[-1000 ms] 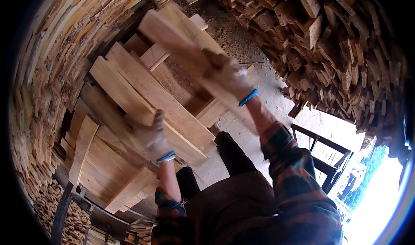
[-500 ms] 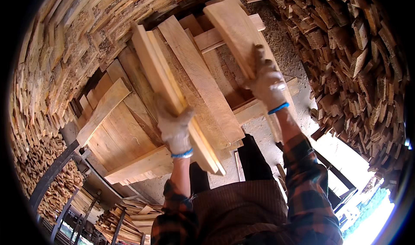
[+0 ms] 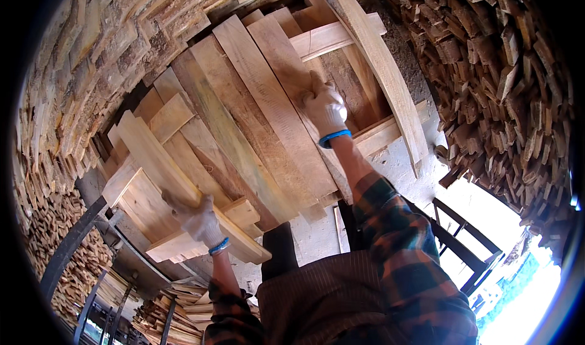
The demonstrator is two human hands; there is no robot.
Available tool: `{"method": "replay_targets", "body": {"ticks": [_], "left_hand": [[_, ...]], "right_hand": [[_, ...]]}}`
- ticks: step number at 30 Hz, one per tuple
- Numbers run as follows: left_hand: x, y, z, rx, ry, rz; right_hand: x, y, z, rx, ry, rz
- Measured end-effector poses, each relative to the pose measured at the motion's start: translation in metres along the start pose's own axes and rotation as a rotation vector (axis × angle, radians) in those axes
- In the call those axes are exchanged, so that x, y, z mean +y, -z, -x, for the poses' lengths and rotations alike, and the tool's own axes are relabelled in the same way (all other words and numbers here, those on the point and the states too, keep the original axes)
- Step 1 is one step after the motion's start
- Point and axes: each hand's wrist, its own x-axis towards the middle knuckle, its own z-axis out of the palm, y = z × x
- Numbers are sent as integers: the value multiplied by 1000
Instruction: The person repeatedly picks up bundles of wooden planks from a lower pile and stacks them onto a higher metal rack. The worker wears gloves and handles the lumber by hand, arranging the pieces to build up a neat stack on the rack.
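Gripping a pale plank (image 3: 177,180), the left hand (image 3: 198,220) stays low; the right hand (image 3: 324,109) presses half-curled onto stacked boards (image 3: 268,107)

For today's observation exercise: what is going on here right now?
A person in white work gloves and a plaid shirt is handling wooden planks on a slatted stack. The left hand grips a pale plank lying at the stack's left edge; the right hand presses on a long board further in. Stacked timber offcuts wall the space.
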Motion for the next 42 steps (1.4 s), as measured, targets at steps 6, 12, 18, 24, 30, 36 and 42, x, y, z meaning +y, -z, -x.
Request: {"method": "replay_targets", "body": {"ticks": [6,12,18,24,30,36,42], "left_hand": [[-43,-14,-2,134,-312,28],[-31,-22,-3,102,-294,101],[-35,-23,-1,103,-258,168],[-31,-15,-4,99,-229,121],[-30,-12,10,-29,-144,541],[112,-67,118,-523,-88,887],[189,-85,132,-400,-796,506]], "right_hand": [[38,40,-8,-48,296,-30],[176,145,-72,21,41,-140],[96,45,-43,-179,-319,181],[50,66,-24,-219,43,-156],[-13,96,43,-410,94,-493],[-31,95,100,-381,307,-502],[117,147,-46,-284,64,-755]]}}
